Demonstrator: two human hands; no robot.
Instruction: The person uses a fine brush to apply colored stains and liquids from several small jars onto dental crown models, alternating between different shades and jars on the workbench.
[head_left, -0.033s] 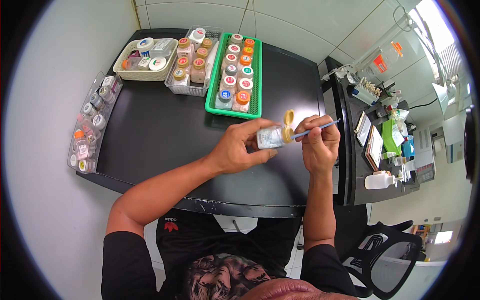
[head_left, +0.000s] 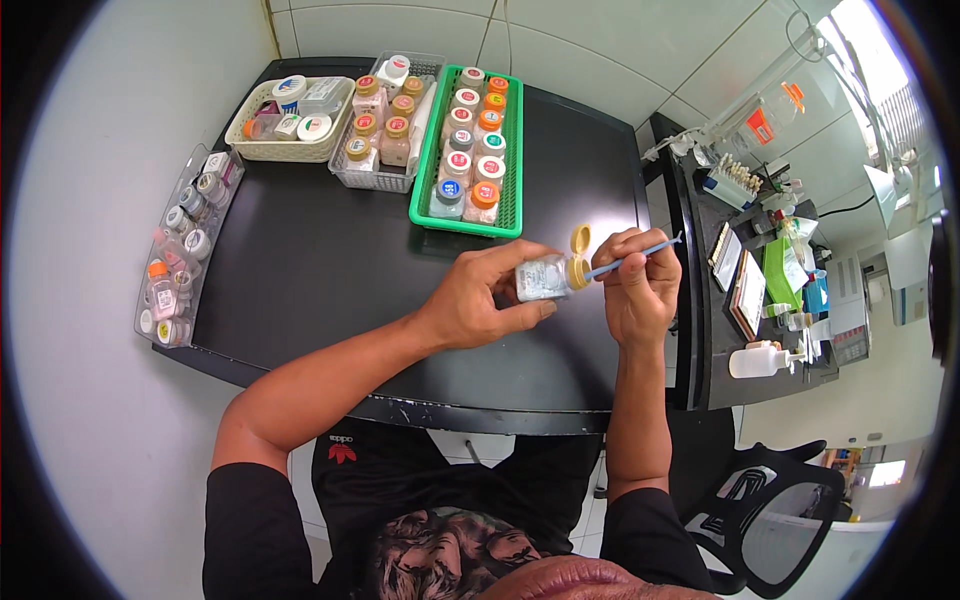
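Observation:
My left hand (head_left: 468, 302) is wrapped round a small clear plastic bottle (head_left: 541, 279) with a pale label and whitish contents. The bottle lies tilted on its side, its mouth toward the right, and its yellow flip-top lid (head_left: 580, 239) stands up on the hinge. Between the fingertips of my right hand (head_left: 640, 302) is a thin blue stick (head_left: 661, 247), pinched like a pen. One end of it meets the bottle's yellow mouth; whether it reaches inside, I cannot tell. Its other end, with a small tip, points up to the right.
On the black table (head_left: 320, 270), a green basket (head_left: 418, 190) of capped bottles stands beyond my hands. Left of it are a clear basket (head_left: 375, 181) and a cream basket (head_left: 285, 150). A clear tray (head_left: 190, 285) lines the left edge. A cluttered dark counter (head_left: 720, 350) is at right.
The bottle and its raised lid have shifted very slightly to the right. Both hands keep the same hold.

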